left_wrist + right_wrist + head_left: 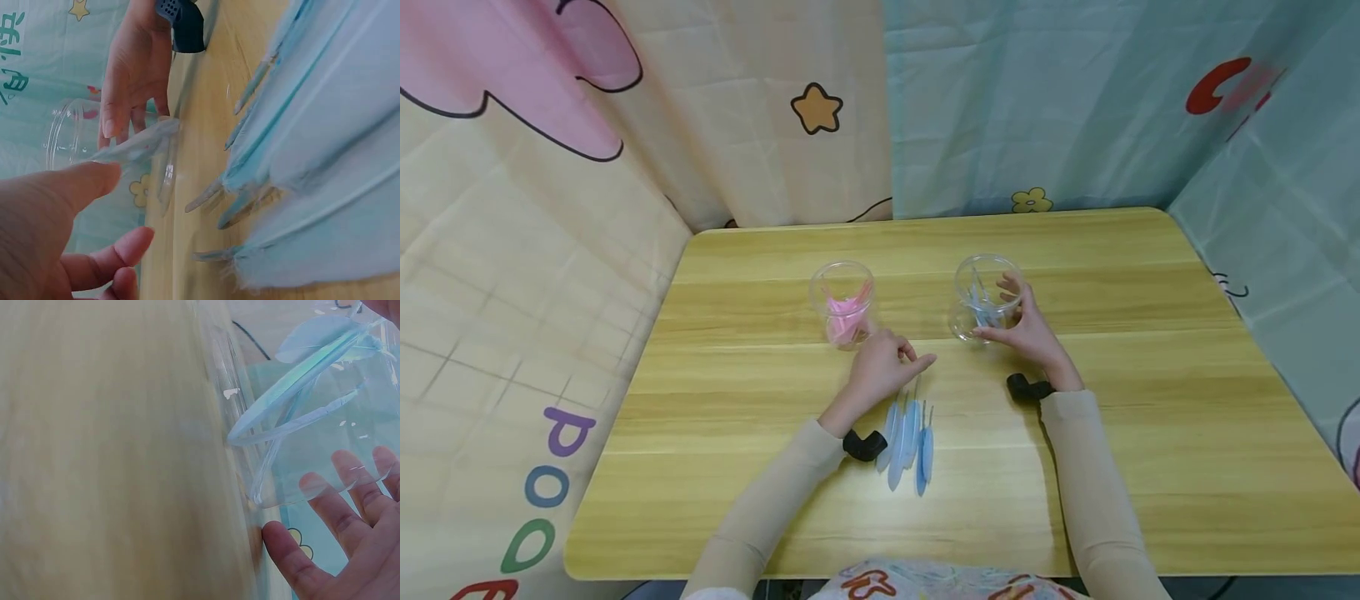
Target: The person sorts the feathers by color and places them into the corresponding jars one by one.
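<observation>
Light-blue feathers [903,446] lie side by side on the table, quills pointing away from the person. My left hand [882,364] hovers just beyond the quills, its thumb and index finger apart with nothing between them. In the left wrist view, those feathers [325,144] fill the right side, beside the left thumb [94,181]. My right hand [1028,327] holds a clear jar [988,287] from its right side, thumb in front and fingers round the far side. Several blue feathers [306,381] lean inside this jar, seen through its wall in the right wrist view.
A second clear jar [842,275], holding pink feathers [847,319], stands to the left, just beyond the left hand. The wooden table [737,500] reaches back to printed curtains [1037,108]. Black wrist mounts [865,446] sit on both wrists.
</observation>
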`<action>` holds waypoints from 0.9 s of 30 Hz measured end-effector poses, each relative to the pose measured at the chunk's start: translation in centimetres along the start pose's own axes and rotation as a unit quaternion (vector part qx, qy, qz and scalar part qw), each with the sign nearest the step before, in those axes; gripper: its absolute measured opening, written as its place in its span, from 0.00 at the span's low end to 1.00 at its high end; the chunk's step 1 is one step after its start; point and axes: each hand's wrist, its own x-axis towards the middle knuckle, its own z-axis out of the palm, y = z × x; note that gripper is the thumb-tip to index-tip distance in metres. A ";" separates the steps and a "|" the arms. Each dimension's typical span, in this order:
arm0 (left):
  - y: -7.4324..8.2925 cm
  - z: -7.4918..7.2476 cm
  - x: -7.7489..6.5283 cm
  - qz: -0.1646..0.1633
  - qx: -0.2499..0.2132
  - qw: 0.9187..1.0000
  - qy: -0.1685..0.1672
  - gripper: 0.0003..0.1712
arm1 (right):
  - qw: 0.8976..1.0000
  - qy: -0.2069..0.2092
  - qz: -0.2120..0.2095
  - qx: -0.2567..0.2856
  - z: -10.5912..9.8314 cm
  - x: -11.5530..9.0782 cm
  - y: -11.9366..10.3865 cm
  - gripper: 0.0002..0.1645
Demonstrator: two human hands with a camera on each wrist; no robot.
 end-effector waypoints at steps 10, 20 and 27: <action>0.2 0.7 -0.8 -0.008 0.102 0.993 -0.061 0.25 | 1.000 0.001 -0.004 0.002 0.0 0.0 0.1 0.63; -0.1 0.9 -0.8 -0.044 0.036 0.994 -0.088 0.20 | 1.000 0.000 0.000 0.000 0.0 0.2 0.1 0.63; -0.2 0.6 -0.6 -0.059 -0.020 0.993 -0.101 0.16 | 1.000 0.003 0.002 -0.004 -0.1 0.2 0.2 0.63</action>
